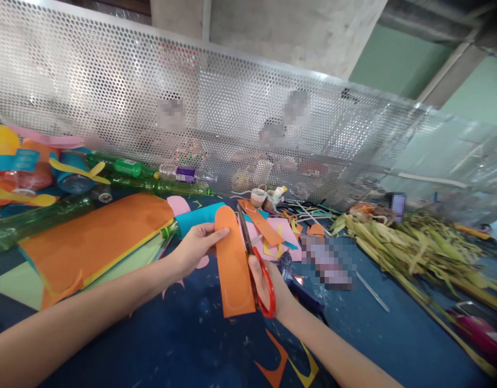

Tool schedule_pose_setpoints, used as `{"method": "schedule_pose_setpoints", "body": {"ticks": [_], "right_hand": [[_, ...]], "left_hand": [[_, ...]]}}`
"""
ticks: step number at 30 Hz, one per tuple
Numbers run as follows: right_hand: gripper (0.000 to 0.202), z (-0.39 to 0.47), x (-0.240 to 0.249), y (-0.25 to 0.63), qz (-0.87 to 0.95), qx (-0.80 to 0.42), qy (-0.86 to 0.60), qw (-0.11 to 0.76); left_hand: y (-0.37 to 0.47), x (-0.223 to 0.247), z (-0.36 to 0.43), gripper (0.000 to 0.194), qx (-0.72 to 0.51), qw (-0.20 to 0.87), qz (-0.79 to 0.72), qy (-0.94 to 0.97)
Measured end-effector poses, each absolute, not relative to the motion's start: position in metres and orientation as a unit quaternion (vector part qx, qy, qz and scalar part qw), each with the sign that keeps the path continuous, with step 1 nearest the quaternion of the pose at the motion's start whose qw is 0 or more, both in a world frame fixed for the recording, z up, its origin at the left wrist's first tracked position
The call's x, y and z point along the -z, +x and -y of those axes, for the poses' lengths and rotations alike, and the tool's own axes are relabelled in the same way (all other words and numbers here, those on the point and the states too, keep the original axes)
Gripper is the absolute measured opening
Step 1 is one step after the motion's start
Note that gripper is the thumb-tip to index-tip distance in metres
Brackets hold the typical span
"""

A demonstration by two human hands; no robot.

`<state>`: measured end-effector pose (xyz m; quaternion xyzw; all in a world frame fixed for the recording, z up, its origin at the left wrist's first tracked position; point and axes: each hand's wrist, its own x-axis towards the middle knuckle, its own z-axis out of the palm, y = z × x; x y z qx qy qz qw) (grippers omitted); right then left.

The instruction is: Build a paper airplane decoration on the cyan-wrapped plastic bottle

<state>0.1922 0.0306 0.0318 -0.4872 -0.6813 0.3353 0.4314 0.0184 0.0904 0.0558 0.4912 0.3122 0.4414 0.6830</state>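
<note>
My left hand (200, 245) pinches the left edge of an orange paper strip (234, 269), near its rounded top end. A curved pencil-like line shows near the strip's square lower end. In my right hand (268, 283) is a pair of scissors (269, 288) with red handles, its dark blades pointing up along the strip's right edge. Whether the blades touch the paper I cannot tell. Behind the left hand lies a bottle wrapped in blue paper (197, 216). A dark blue glue gun (302, 291) rests beside the right hand.
Large orange sheets (106, 231) lie on the blue table (159, 345) at left, near green plastic bottles (34, 221). Orange offcuts (274, 358) are in front. Dried husks (418, 242) pile up at right. A perforated metal screen (232, 108) stands behind, with people beyond it.
</note>
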Motion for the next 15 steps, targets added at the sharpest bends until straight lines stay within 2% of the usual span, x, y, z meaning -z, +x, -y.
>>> {"method": "schedule_pose_setpoints", "body": {"ticks": [4, 7, 12, 15], "right_hand": [[0.028, -0.041, -0.028, 0.195, 0.658, -0.339, -0.500, 0.450], [0.032, -0.049, -0.027, 0.197, 0.658, -0.330, -0.500, 0.455], [0.032, -0.055, -0.024, 0.197, 0.611, -0.439, -0.471, 0.460], [0.029, -0.056, -0.023, 0.198, 0.602, -0.423, -0.478, 0.480]], "left_hand": [[0.018, -0.055, -0.093, 0.025, -0.484, 0.654, -0.323, 0.484], [0.016, -0.055, -0.095, 0.028, -0.520, 0.627, -0.330, 0.477], [0.011, -0.051, -0.105, 0.035, -0.563, 0.585, -0.338, 0.477], [0.006, -0.048, -0.113, 0.042, -0.589, 0.462, -0.377, 0.544]]}}
